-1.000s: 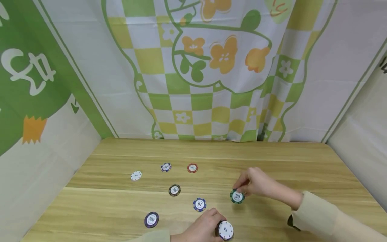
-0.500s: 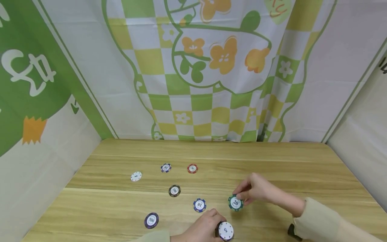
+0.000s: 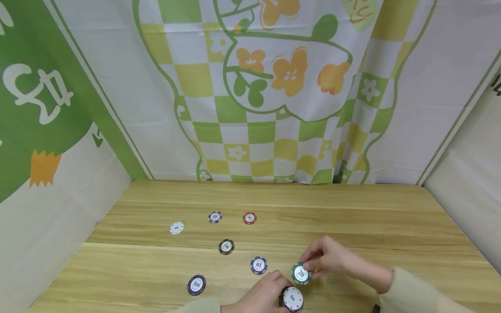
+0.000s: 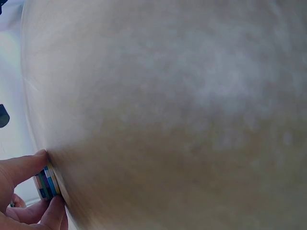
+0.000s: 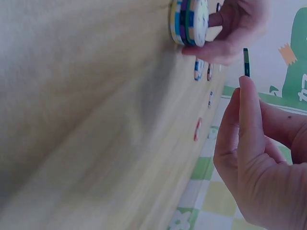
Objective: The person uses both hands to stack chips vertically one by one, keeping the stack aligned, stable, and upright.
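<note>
A green poker chip [image 3: 301, 274] marked 20 is pinched between the thumb and fingers of my right hand [image 3: 326, 259]. In the right wrist view that green chip [image 5: 246, 62] shows edge-on, raised off the table. My left hand [image 3: 264, 292] grips a short stack of poker chips [image 3: 292, 299] with a white chip on top. Colored edges of the stack [image 4: 47, 183] show between thumb and fingers in the left wrist view. The green chip is just beyond the stack, close to its far edge in the head view.
On the wooden table [image 3: 352, 208] lie loose chips: blue [image 3: 258, 265], purple [image 3: 196, 285], black [image 3: 226, 246], red [image 3: 249, 218], another blue chip [image 3: 215, 217] and a white one [image 3: 176, 228]. A patterned curtain [image 3: 258, 130] hangs behind the table's back edge.
My right hand has carried the green chip toward me and slightly left, closer to the stack. My left hand has stayed in place around the stack.
</note>
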{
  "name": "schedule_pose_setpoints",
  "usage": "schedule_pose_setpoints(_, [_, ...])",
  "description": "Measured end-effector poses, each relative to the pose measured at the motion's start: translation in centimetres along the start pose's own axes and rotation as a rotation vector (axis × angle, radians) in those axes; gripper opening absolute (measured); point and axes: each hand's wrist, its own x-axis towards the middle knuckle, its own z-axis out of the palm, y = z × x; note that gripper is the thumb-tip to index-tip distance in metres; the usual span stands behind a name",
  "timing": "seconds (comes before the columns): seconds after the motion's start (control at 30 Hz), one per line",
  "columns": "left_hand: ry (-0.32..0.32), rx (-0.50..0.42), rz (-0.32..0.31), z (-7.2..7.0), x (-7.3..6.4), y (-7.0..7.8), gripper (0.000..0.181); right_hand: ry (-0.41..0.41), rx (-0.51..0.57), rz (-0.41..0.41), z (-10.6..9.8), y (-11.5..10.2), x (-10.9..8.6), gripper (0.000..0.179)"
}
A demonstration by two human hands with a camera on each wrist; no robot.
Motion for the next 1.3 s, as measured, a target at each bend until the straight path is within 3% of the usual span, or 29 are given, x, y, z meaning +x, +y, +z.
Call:
schedule_pose_setpoints(0.37, [0.011,0.053,-0.006,0.0,0.0,0.1,0.038,-0.031,0.059,-0.017,1.4,1.2,-0.2,0.013])
schedule_pose_setpoints(0.7, [0.010,0.072,-0.011,-0.1,0.0,0.3,0.039,-0.029,0.119,0.056,2.4,1.7,-0.4,0.011])
schedule_pose_setpoints(0.93, [-0.026,0.025,-0.039,-0.2,0.0,0.3,0.040,-0.035,0.135,0.054,2.9,2.0,-0.4,0.012])
schedule_pose_setpoints(1.3, [-0.009,0.007,-0.020,-0.1,-0.1,0.2,0.042,-0.030,0.135,0.080,3.6,2.2,-0.3,0.010])
